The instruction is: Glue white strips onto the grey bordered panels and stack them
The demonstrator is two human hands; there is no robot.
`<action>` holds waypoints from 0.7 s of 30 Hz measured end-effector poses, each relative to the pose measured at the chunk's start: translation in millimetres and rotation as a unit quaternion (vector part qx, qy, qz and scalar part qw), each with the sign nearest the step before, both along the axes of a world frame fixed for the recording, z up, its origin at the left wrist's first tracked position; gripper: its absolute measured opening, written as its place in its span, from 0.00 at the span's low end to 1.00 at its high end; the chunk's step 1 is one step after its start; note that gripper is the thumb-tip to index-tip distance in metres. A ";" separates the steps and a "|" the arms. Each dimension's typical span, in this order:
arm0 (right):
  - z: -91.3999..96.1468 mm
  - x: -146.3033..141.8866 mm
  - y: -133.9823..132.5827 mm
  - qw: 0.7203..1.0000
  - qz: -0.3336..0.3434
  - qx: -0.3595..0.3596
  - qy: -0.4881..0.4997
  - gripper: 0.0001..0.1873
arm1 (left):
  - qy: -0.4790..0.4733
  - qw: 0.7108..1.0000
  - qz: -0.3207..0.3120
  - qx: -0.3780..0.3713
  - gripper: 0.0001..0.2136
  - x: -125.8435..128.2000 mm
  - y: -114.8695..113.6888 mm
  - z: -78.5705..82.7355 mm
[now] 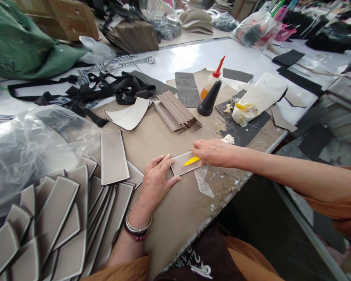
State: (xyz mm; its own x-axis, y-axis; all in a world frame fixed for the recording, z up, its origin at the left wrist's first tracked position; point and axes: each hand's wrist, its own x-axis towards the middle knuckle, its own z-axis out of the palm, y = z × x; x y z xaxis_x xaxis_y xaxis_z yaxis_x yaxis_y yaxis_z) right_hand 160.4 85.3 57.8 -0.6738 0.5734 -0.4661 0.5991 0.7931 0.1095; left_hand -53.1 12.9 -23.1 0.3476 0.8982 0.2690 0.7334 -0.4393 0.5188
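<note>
Head view: we locate the grey-beige panel point(179, 164) flat on the worktable point(163, 242), between our two hands. Our left hand point(156, 177) is at the panel's left end, fingers extended and unclenched, fingertips against its edge. Our right hand point(212, 153) covers the panel's other end, fingers closed around a yellow tool point(192, 160); the pointed tip lies over the panel's face, and we cannot tell whether it makes contact. We note a pale scrap point(204, 182) just below the right hand. Beyond the panel are stacked strips point(177, 110), a black cone point(210, 99) and a red-tipped bottle point(207, 90). Light-edged panels point(58, 214) are piled left of our left hand.
</note>
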 end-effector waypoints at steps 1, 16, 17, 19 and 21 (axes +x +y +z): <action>-1.3 0.6 0.1 1.000 0.001 0.001 0.001 0.14 | 0.000 1.000 -0.001 0.001 0.22 0.0 0.1 0.4; -9.5 3.2 3.2 1.000 0.018 0.011 0.023 0.15 | 0.036 0.999 -0.016 0.021 0.23 -1.5 0.5 -0.7; -9.4 2.9 3.6 0.999 0.019 0.012 0.026 0.15 | 0.049 0.998 -0.022 0.025 0.21 -1.6 0.5 0.1; -8.9 3.3 4.9 0.999 0.021 0.012 0.034 0.15 | 0.070 0.997 -0.029 0.029 0.19 -1.5 0.6 2.6; -7.1 6.4 6.6 0.999 0.020 0.011 0.047 0.17 | 0.087 0.995 -0.031 0.030 0.19 -1.1 0.4 5.5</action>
State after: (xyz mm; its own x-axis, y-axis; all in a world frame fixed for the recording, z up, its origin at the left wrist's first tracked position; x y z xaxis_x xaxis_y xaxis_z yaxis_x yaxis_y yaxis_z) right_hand 166.8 92.0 50.7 -0.7364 0.5546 -0.3876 0.5759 0.8144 0.0711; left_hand -54.3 13.3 -17.6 0.4484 0.8573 0.2529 0.7798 -0.5135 0.3582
